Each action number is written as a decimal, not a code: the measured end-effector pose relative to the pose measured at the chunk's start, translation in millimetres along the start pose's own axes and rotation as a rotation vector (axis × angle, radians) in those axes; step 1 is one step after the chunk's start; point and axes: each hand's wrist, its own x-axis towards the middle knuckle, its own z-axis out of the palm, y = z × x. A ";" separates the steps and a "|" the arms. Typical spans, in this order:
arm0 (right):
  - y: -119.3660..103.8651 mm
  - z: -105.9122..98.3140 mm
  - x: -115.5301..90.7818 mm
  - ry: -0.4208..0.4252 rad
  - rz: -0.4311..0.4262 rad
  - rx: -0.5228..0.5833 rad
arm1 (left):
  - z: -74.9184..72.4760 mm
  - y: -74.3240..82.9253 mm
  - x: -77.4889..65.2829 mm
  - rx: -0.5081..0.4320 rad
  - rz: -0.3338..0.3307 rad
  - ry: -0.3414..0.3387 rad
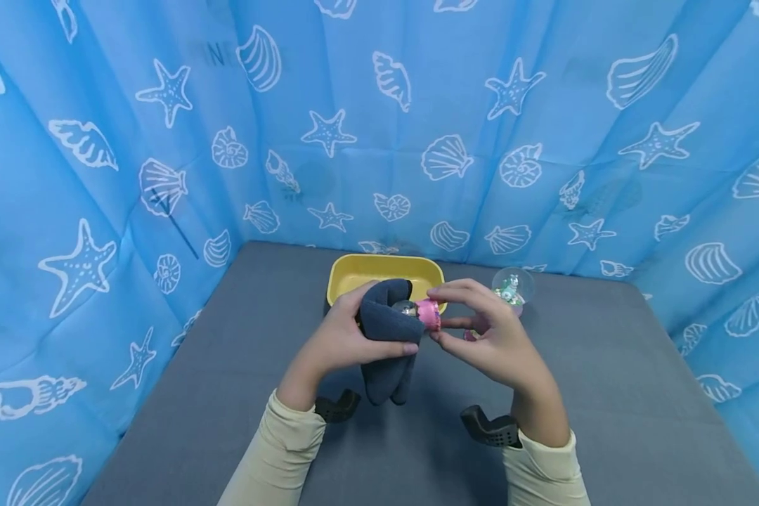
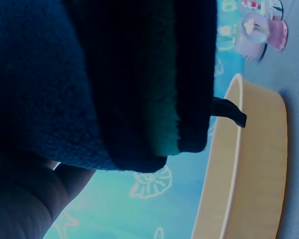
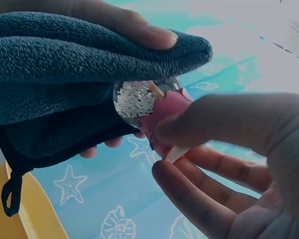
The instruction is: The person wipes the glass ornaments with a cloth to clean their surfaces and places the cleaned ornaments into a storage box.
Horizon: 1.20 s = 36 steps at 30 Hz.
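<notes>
A small snow globe (image 1: pixel 428 314) with a pink base is between the two hands, tilted on its side in the head view. My left hand (image 1: pixel 349 336) grips a folded dark blue-grey cloth (image 1: pixel 388 320) with a hanging loop, wrapped partly about the clear dome. In the right wrist view, silvery glitter shows inside the dome (image 3: pixel 133 102), and the left thumb lies on top of the cloth (image 3: pixel 89 55). With thumb and fingers, my right hand (image 1: pixel 490 334) pinches the pink base (image 3: pixel 164 112). The cloth fills much of the left wrist view and hides the globe there.
A yellow tub (image 1: pixel 386 263) stands just behind the hands on the grey table (image 1: pixel 247 365). Another snow globe (image 1: pixel 514 287) stands to its right, and a pink piece shows partly behind my right hand. A blue shell-print curtain (image 1: pixel 354 126) encloses the table's back and sides.
</notes>
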 end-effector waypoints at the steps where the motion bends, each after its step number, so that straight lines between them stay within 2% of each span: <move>1: 0.1 -0.3 0.2 -0.006 -0.010 0.004 | 0.1 0.8 -0.9 0.005 -0.002 0.000; 7: 2.0 -2.6 4.4 -0.032 -0.044 -0.021 | 0.1 3.7 -3.2 0.035 0.017 0.026; 11: 5.0 -2.8 5.3 -0.051 -0.024 -0.048 | -1.8 4.7 -4.0 0.029 0.026 0.038; 20: 33.1 -1.7 2.5 -0.083 0.043 -0.072 | -4.0 6.2 -6.2 0.058 0.029 0.066; 27: 31.0 -0.9 0.6 -0.115 0.062 -0.060 | -2.2 -6.6 -5.8 0.050 0.013 0.074; 32: 26.3 -2.3 0.2 -0.116 0.057 -0.095 | -2.6 -15.7 -2.5 0.051 0.050 0.064; 36: 28.1 0.2 -3.0 -0.105 0.054 -0.053 | -3.4 -19.2 -4.4 0.050 0.090 0.065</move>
